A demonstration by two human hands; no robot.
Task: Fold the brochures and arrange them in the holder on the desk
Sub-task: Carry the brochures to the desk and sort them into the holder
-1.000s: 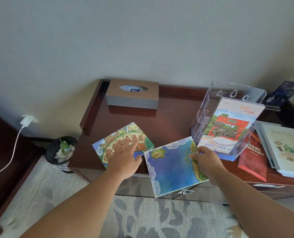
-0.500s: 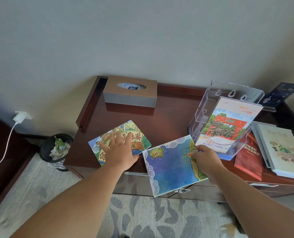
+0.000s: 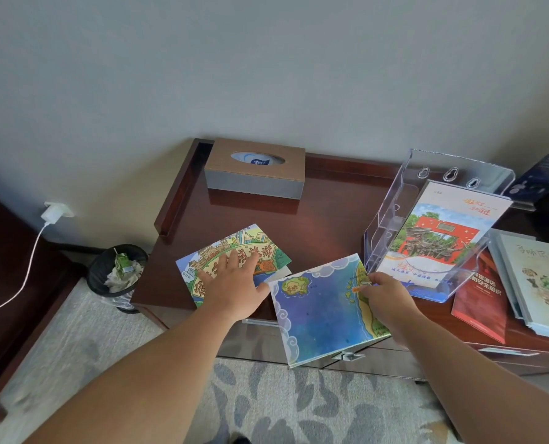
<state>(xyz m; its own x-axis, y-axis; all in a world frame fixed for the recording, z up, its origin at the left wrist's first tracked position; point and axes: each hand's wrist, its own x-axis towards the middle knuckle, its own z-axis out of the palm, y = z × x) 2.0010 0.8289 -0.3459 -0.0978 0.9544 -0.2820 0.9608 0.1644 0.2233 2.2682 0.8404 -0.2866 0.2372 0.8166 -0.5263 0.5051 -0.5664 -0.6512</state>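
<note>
I am watching the left hand (image 3: 231, 290) pressing flat, fingers spread, on the yellow city brochure (image 3: 250, 240), which is lying on the desk (image 3: 330, 225) well to the left of the clear holder (image 3: 391, 219). The right hand (image 3: 385, 298) is pinching the right edge of the blue map brochure (image 3: 321, 312), just in front of the holder's lower left corner. That sheet is jutting out past the desk's front edge. One red-gate brochure (image 3: 442, 238) is already standing in the holder's front pocket.

I am judging the fold on the blue sheet to be the step in hand. To do it well, I am advising sliding the sheet fully onto the wood left of the holder, bringing edge to edge squarely, then running fingers along the crease, since an overhanging sheet is giving no backing.
</note>
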